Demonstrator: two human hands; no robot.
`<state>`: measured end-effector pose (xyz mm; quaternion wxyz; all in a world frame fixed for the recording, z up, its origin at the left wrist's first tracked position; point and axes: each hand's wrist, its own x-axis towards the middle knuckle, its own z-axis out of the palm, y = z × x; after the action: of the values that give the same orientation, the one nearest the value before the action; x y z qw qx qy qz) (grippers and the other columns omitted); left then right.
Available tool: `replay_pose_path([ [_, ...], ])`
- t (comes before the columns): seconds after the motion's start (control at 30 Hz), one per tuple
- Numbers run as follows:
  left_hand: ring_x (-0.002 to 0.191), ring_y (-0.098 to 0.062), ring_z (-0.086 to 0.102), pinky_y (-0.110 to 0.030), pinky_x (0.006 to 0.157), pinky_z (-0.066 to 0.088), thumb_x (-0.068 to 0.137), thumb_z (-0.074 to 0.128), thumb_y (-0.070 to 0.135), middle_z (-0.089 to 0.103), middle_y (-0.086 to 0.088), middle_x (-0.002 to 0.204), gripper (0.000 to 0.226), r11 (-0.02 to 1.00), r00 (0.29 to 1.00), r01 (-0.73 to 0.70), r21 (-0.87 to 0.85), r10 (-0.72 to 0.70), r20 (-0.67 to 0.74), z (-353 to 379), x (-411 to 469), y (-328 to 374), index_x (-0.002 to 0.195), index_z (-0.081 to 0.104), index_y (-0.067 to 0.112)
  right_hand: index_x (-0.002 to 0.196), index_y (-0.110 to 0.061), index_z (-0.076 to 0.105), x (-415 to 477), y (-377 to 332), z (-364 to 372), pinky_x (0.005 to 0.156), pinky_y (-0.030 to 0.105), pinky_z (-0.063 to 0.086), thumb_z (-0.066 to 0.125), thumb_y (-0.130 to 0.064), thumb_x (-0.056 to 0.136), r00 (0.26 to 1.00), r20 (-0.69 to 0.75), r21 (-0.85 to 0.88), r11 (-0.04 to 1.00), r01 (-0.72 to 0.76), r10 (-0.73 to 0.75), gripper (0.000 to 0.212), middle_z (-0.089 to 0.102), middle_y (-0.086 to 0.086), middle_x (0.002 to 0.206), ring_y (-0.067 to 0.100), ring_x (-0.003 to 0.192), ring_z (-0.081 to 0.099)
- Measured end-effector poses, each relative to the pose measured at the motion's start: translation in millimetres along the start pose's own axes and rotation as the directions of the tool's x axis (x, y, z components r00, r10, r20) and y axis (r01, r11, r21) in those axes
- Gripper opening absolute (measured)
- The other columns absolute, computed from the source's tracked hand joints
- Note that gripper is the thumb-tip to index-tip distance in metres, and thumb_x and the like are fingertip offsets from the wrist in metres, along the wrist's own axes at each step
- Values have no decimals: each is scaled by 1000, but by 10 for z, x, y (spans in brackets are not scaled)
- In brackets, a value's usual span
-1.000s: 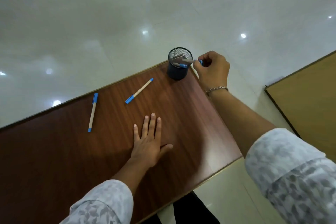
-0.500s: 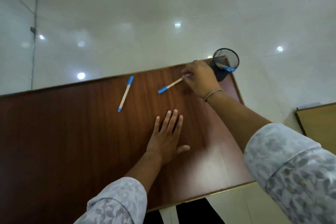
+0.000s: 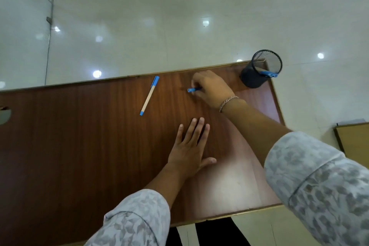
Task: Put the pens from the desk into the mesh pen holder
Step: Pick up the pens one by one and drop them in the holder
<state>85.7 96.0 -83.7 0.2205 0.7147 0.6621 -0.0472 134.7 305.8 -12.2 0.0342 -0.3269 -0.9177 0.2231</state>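
On the desk [image 3: 79, 146] 1 pen [image 3: 149, 96] lies untouched, the left hand [image 3: 189, 152] rests flat and empty, the right hand [image 3: 211, 89] grips a 2nd pen [image 3: 193, 90], and the holder [image 3: 260, 70] already has pens, so 2 seem left.

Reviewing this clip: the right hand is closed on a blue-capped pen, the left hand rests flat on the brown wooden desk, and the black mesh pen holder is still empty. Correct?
Not quite. In the head view the black mesh pen holder already holds blue-capped pens. The rest holds: right hand closed on a blue-capped pen, left hand flat on the brown wooden desk.
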Motion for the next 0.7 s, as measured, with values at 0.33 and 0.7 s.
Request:
replay_pose_path([
  [0.33,154,-29,-28,-57,120,-15,91,26,80,-28,-11,168,104,999,994,37,38,-40,101,-84,45,38,159,-22,17,100,-17,69,-676,332,-1063,72,11,54,81,-12,82,470,-734,511,855,-94,490,22,68,-12,86,-1,76,68],
  [0.7,151,-30,-34,-57,123,-14,92,31,79,-37,-10,164,106,999,990,40,9,-41,139,-232,-4,-19,156,-29,21,87,-12,74,-979,812,-882,67,12,53,79,-17,78,453,-531,588,696,-412,716,12,75,-2,85,14,81,73],
])
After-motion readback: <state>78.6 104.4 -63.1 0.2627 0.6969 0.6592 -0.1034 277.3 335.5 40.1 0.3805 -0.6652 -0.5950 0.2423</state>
